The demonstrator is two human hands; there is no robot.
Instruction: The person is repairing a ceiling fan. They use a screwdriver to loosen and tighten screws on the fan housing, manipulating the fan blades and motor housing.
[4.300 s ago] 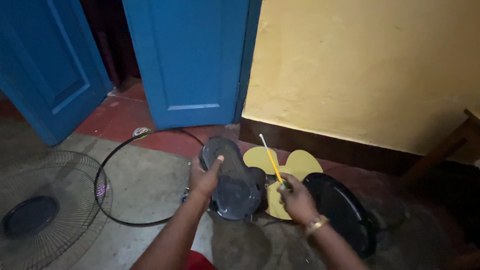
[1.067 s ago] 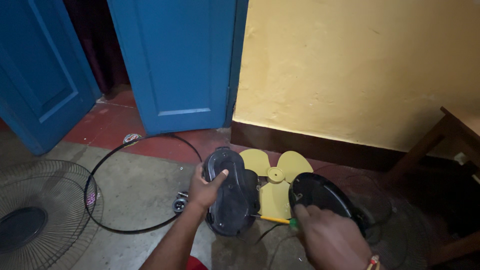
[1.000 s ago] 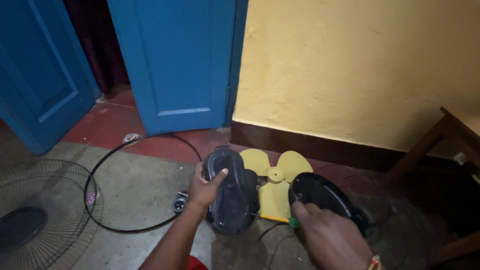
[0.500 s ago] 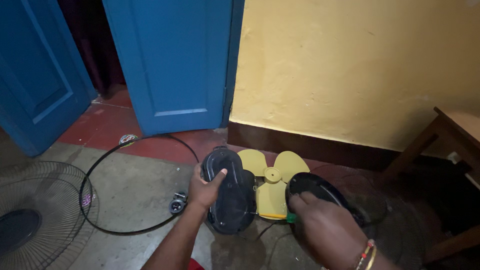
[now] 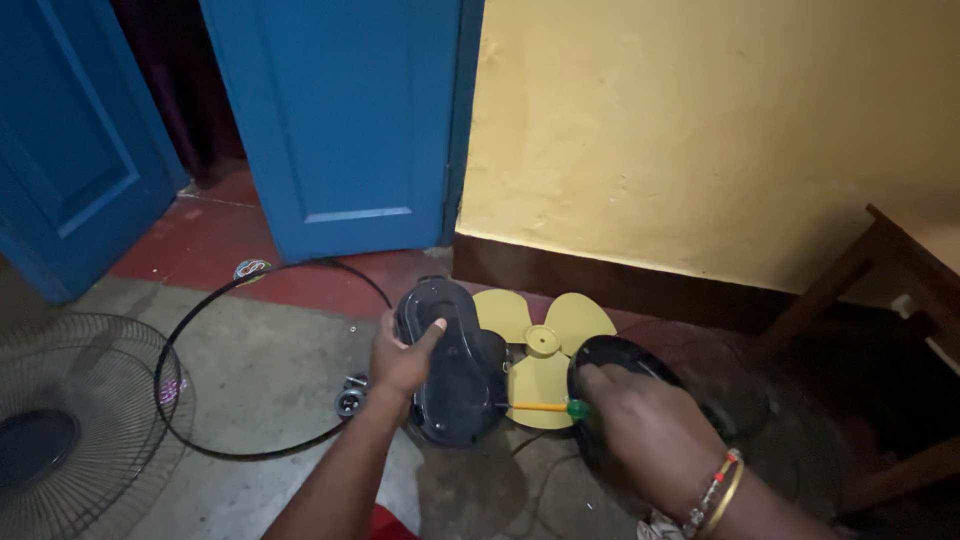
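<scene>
Hands low over a grey floor (image 5: pixel 270 370), both on parts of a taken-apart fan. Left hand (image 5: pixel 400 360) clasped round the left edge of a dark oval motor housing (image 5: pixel 455 375), thumb laid across its face, fingers curled behind the rim, so closed on it rather than spread. Right hand (image 5: pixel 645 435) wrapped shut round the handle of a screwdriver (image 5: pixel 545 407); green collar just showing at the knuckles, thin yellow shaft pointing left from the fist, tip touching the right side of the housing. Bangles on that wrist.

Between the two hands, just beyond the shaft: yellow fan blade (image 5: pixel 540 350) flat on the floor, three lobes about a round hub, partly covered by the housing. Under and behind the right hand, a black rounded fan base (image 5: pixel 620 360), mostly hidden by it. Left of the left hand, a black ring (image 5: pixel 200 440) lying on the floor, a small round metal piece (image 5: pixel 349 400) just beside the wrist, and farther out a wire fan guard (image 5: pixel 80 420). Beyond both hands, a blue door (image 5: pixel 340 120) and a yellow wall (image 5: pixel 720 130). Far right of the right hand, a wooden chair (image 5: pixel 900 300), dim.
</scene>
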